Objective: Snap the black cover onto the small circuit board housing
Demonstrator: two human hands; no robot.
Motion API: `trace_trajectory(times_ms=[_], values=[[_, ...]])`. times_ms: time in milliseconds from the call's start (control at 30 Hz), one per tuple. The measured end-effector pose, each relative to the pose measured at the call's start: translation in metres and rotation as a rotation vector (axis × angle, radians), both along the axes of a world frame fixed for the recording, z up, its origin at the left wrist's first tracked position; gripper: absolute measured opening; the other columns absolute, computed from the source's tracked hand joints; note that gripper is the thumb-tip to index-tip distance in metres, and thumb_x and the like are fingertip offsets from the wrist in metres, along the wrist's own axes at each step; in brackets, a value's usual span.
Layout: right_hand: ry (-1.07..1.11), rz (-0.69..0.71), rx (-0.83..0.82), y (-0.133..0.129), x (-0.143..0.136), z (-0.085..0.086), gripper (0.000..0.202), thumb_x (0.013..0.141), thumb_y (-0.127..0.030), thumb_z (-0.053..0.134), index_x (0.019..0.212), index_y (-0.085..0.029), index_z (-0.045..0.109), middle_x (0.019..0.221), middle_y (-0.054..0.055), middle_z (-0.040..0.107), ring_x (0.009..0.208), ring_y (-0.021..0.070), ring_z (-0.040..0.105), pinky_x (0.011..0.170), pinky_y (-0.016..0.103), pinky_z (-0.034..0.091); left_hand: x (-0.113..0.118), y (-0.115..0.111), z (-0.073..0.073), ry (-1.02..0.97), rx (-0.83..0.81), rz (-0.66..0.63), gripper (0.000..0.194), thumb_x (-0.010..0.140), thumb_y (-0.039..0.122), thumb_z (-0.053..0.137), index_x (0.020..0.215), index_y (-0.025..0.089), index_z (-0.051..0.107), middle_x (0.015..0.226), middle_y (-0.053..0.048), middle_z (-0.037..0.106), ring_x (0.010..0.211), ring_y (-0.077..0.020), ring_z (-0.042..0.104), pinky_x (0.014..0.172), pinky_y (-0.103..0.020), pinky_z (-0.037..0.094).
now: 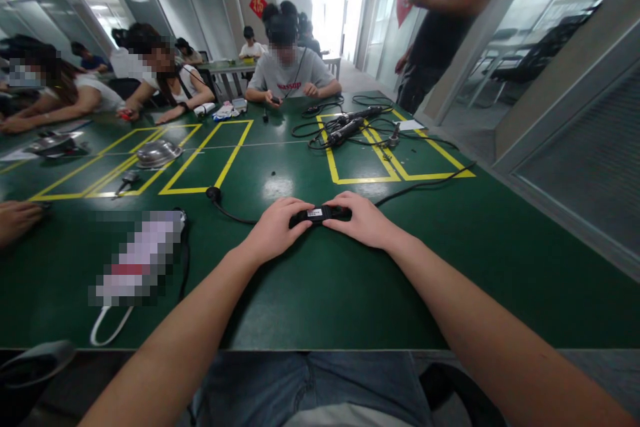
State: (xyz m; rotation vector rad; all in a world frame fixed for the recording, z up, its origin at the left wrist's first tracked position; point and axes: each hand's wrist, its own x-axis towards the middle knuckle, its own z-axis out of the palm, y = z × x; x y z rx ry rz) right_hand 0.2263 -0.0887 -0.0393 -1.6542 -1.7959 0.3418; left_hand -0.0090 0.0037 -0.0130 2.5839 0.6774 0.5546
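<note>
Low over the front middle of the green table [390, 307], both hands grip a small black in-line cable box [316, 215] with a white label. My left hand [280, 230] is closed on its left end, thumb and fingers curled around it. Around the right end my right hand [360, 219] is closed the same way. A black cable [233, 215] runs from the left side to a round black plug-like end [213, 195] on the table. Another black cable [425, 181] leads off behind my right hand toward the table's right edge.
A pile of black corded tools [350, 127] lies at the back right across yellow tape outlines. To the left are a metal bowl [157, 153], a small dark tool [126, 181] and a blurred pale pouch [140, 253] with a strap. Other people sit around; one stands at right.
</note>
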Motion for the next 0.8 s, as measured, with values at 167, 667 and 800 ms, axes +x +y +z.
trace_trajectory(times_ms=[167,667,800], values=[[-0.078,-0.044,-0.019,0.000,0.001,0.001,0.034,0.092,-0.045,0.088,0.124,-0.031,0.085,0.128,0.010,0.076,0.114,0.0328,0.068,0.104,0.052,0.050,0.000,-0.001,0.002,0.021,0.001,0.005,0.028,0.102,0.026,0.071,0.129,0.024,0.077,0.128,-0.007,0.081,0.119,-0.0277,0.071,0.111,-0.045,0.054],[-0.073,-0.109,0.032,-0.004,-0.011,-0.001,0.043,0.096,-0.041,0.078,0.134,-0.023,0.070,0.122,0.011,0.077,0.106,0.0300,0.070,0.096,0.047,0.050,-0.001,0.011,-0.011,-0.230,-0.063,0.253,0.026,0.098,0.025,0.072,0.124,0.023,0.077,0.120,-0.008,0.081,0.109,-0.0270,0.076,0.095,-0.040,0.061],[-0.076,-0.099,0.019,-0.003,-0.009,0.000,0.013,0.095,-0.030,0.075,0.106,-0.023,0.072,0.107,0.007,0.076,0.098,0.0269,0.069,0.091,0.043,0.049,-0.004,0.018,-0.013,-0.132,0.012,0.387,0.019,0.096,0.024,0.075,0.115,0.024,0.076,0.110,-0.007,0.082,0.104,-0.0295,0.076,0.096,-0.045,0.061]])
